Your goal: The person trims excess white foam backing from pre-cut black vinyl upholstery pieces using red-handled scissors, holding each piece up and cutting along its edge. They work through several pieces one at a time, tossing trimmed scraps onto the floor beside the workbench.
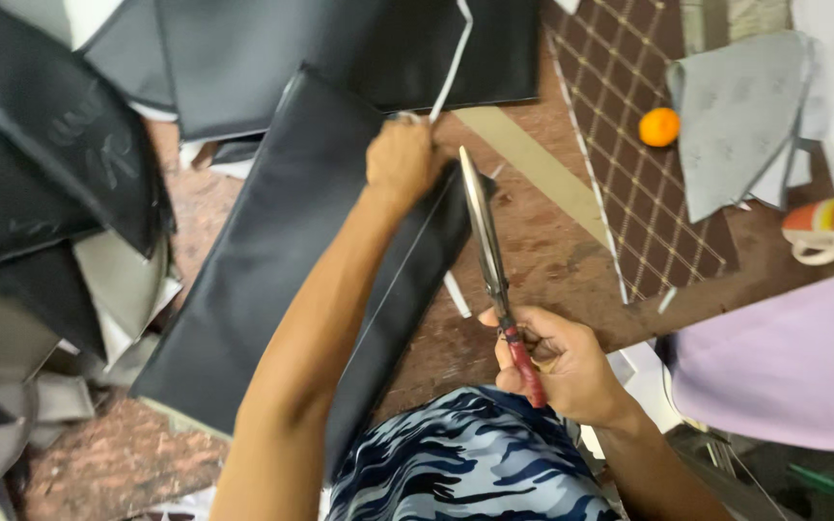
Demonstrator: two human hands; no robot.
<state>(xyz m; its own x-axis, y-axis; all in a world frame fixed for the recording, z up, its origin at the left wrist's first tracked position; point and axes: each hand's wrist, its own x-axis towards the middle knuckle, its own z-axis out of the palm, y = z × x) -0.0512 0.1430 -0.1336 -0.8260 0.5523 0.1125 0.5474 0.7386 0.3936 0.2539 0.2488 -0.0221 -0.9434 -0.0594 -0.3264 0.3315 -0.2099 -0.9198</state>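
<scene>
Black panel [272,260]: long dark sheet lying flat on the brown surface [542,251], running diagonally from the lower left toward the upper middle; landmark for the entries below.

Left hand [403,159]: closed, pinching the panel's upper right edge together with a thin white strip [451,68] that rises from that edge toward the top of the view.

Scissors [489,256]: long metal blades, red handle, just right of the panel's right edge, tip pointing at the left hand; blades look nearly shut.

Right hand [557,362]: closed around the scissors' handle, lower right of the panel.

Black sheets [41,164]: overlapping pile, left of and above the panel.

Quilted brown sheet [644,145]: well right of the panel.

Orange ball [659,126]: on the quilted sheet.

Grey pieces [740,116]: right of the ball.

Lilac cloth [784,371]: far right, below the quilted sheet.
</scene>
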